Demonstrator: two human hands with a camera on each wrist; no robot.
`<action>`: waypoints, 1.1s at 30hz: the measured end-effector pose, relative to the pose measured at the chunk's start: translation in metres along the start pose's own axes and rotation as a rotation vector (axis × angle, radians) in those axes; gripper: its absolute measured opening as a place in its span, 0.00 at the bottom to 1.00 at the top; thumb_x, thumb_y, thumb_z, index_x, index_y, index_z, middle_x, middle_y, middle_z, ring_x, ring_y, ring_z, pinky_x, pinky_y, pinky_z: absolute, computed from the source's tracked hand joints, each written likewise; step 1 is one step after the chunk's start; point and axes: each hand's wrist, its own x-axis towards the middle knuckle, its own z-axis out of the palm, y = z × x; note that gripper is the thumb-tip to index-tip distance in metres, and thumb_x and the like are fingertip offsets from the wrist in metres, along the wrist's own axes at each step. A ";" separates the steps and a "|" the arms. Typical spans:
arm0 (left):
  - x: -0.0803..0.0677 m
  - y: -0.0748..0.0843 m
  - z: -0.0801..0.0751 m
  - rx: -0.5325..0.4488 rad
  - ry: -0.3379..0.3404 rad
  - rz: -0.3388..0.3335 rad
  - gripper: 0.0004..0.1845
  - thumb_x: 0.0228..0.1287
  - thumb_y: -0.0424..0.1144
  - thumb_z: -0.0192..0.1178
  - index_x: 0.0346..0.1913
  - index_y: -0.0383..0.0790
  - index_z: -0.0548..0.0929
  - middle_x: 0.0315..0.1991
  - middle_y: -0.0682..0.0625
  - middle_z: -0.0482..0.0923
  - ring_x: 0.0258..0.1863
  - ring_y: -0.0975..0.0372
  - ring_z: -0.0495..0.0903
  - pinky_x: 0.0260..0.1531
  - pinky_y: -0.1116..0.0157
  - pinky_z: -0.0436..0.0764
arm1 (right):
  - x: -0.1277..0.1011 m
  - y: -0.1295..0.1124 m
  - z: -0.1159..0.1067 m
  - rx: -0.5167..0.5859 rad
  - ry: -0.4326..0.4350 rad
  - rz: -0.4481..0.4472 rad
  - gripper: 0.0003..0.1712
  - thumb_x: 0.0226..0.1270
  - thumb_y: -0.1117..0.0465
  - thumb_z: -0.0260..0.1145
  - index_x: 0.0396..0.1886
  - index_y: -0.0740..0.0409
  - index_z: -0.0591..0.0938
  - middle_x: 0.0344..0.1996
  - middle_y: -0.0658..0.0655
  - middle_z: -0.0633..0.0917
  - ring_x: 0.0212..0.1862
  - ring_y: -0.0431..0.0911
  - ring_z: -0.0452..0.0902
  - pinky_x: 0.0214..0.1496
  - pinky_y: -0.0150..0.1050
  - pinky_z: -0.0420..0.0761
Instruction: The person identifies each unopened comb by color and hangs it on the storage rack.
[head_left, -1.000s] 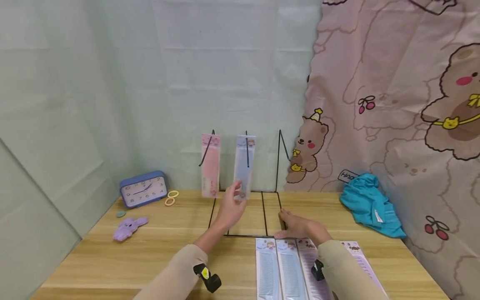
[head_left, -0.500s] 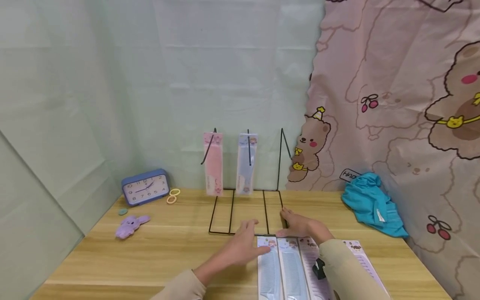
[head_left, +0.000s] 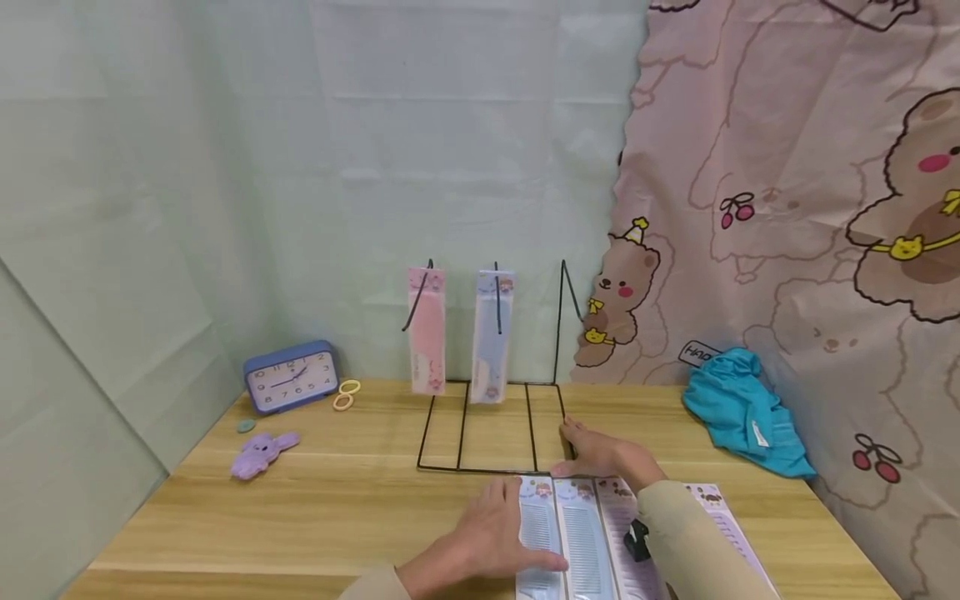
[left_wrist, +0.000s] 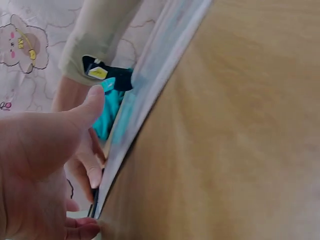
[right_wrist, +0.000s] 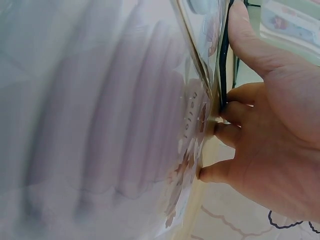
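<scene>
Low over the leftmost blue comb pack (head_left: 538, 533) is my left hand (head_left: 483, 529), its fingers along the pack's left edge and its thumb stretched across the front. The left wrist view has that hand (left_wrist: 45, 155) with fingertips right at the pack's edge. My right hand (head_left: 600, 450) rests on the front right corner of a black wire rack (head_left: 495, 471). In the right wrist view its spread fingers (right_wrist: 230, 134) touch the wire and tabletop. A pink comb pack (head_left: 427, 333) and a blue comb pack (head_left: 492, 342) hang from the rack's hooks.
Another blue comb pack (head_left: 585, 533) and purple ones (head_left: 621, 525) lie in a row by my right sleeve. A clock (head_left: 291, 377), hair ties (head_left: 343, 402) and a purple plush toy (head_left: 261, 454) are at left. Teal cloth (head_left: 742, 412) lies at right.
My left hand has let go of the hanging blue pack and come down to the leftmost pack on the table. The hung pack swings slightly. My right hand stays on the rack.
</scene>
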 end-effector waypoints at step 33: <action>-0.027 -0.015 -0.029 -0.012 -0.039 -0.057 0.59 0.39 0.61 0.80 0.71 0.33 0.66 0.58 0.31 0.71 0.47 0.46 0.79 0.47 0.48 0.81 | 0.001 0.003 -0.002 -0.010 -0.026 -0.032 0.59 0.63 0.39 0.69 0.78 0.69 0.52 0.78 0.69 0.46 0.78 0.62 0.42 0.76 0.57 0.50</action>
